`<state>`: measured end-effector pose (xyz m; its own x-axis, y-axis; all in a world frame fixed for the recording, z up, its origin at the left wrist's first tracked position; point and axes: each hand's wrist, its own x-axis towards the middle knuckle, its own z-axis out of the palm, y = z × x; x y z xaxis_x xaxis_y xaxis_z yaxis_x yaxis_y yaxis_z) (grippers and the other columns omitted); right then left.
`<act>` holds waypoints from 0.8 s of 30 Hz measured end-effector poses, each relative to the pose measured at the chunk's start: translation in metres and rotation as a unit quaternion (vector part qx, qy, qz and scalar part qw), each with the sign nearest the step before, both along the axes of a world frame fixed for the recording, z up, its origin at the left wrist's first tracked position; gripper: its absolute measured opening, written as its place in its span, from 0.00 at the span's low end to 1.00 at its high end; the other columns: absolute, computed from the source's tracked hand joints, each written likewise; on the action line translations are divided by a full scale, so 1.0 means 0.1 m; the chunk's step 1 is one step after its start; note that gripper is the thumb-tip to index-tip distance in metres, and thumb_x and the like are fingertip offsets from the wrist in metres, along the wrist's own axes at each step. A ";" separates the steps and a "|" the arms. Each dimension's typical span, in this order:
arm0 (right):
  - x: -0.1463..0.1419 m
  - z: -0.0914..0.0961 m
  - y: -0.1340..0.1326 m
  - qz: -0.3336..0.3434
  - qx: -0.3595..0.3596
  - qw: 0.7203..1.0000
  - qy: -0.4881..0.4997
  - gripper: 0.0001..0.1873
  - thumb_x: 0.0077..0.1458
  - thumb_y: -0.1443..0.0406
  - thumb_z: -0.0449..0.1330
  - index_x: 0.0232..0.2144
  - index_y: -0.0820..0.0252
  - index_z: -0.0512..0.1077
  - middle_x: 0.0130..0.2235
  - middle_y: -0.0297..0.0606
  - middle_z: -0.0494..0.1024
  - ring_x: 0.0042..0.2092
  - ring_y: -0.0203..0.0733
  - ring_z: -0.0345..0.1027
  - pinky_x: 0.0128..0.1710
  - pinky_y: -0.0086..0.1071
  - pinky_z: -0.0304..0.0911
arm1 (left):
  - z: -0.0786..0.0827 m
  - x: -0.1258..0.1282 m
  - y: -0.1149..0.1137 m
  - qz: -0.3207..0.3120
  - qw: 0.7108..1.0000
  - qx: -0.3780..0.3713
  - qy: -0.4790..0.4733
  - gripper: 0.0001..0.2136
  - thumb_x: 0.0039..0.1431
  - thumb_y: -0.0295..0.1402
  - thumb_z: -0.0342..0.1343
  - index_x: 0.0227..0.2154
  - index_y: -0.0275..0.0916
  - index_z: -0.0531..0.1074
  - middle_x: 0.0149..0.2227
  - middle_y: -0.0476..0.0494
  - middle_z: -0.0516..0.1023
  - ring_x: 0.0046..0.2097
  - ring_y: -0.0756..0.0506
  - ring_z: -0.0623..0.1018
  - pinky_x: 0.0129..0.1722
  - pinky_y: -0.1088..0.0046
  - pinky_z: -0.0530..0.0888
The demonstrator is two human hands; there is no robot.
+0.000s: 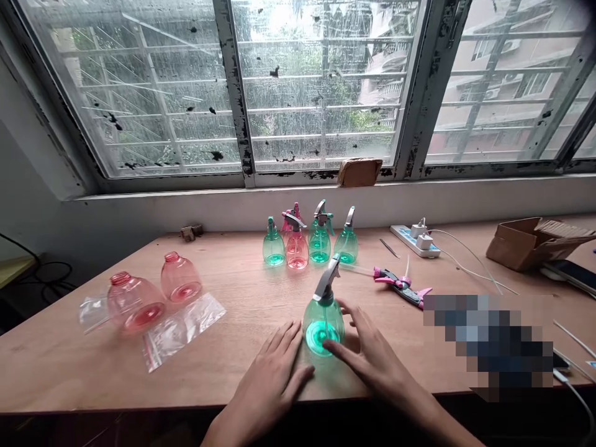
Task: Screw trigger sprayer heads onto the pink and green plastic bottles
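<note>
A green spray bottle [325, 316] with a grey and green trigger head stands upright at the table's front. Around its right side curves my right hand [367, 347], thumb across the lower front and fingers at the shoulder. My left hand [274, 360] lies flat on the table with its fingers stretched out, fingertips close to the bottle's left side. Behind stand a green spray bottle [274, 245], a pink one [297, 248] and two more green ones with heads on. Two pink bottles [180, 279] without heads are at the left.
A clear plastic bag [184, 329] lies by the headless bottles. Pink and grey spray heads [403, 285] with tubes lie to the right. Farther right are a power strip [414, 241] with plugs and cables, an open cardboard box [531, 245] and a blurred-out item [493, 344].
</note>
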<state>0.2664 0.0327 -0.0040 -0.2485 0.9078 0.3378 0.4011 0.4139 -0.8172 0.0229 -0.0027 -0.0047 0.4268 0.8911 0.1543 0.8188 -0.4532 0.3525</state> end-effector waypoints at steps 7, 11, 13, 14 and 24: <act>0.09 0.23 0.57 -0.079 0.008 0.967 -0.244 0.36 0.66 0.46 0.56 0.68 0.59 0.60 0.55 0.53 0.80 0.52 0.61 0.78 0.46 0.44 0.69 | 0.02 0.00 -0.01 -0.021 1.000 0.009 0.006 0.26 0.73 0.46 0.52 0.70 0.47 0.62 0.73 0.40 0.59 0.73 0.32 0.60 0.72 0.47 0.60; 0.07 0.25 1.00 -0.101 0.017 0.952 -0.289 0.36 0.71 0.49 0.48 0.70 0.65 0.53 0.66 0.60 0.69 0.59 0.66 0.73 0.50 0.46 0.67 | 0.04 0.00 -0.01 -0.017 1.000 0.002 0.015 0.27 0.72 0.46 0.52 0.69 0.45 0.62 0.73 0.38 0.59 0.73 0.31 0.60 0.71 0.46 0.59; 0.02 0.25 1.17 -0.111 0.018 0.947 -0.301 0.37 0.72 0.49 0.46 0.71 0.68 0.51 0.69 0.64 0.63 0.59 0.69 0.72 0.52 0.48 0.66 | 0.07 0.01 -0.01 -0.016 1.000 -0.005 0.024 0.27 0.73 0.46 0.52 0.69 0.44 0.62 0.74 0.38 0.58 0.73 0.31 0.59 0.71 0.46 0.60; 0.00 0.25 1.25 -0.115 0.017 0.945 -0.306 0.37 0.72 0.49 0.46 0.72 0.68 0.50 0.69 0.66 0.63 0.58 0.70 0.73 0.51 0.49 0.66 | 0.08 0.01 -0.02 -0.016 0.999 -0.008 0.026 0.27 0.73 0.46 0.51 0.69 0.44 0.62 0.74 0.38 0.58 0.74 0.31 0.59 0.71 0.46 0.60; -0.12 0.17 1.81 -0.127 0.015 0.949 -0.288 0.41 0.73 0.51 0.45 0.75 0.68 0.35 0.69 0.65 0.62 0.64 0.61 0.68 0.57 0.43 0.63 | -0.03 -0.10 0.02 0.056 0.997 -0.003 -0.054 0.25 0.70 0.44 0.56 0.65 0.40 0.65 0.75 0.30 0.54 0.75 0.29 0.53 0.71 0.41 0.57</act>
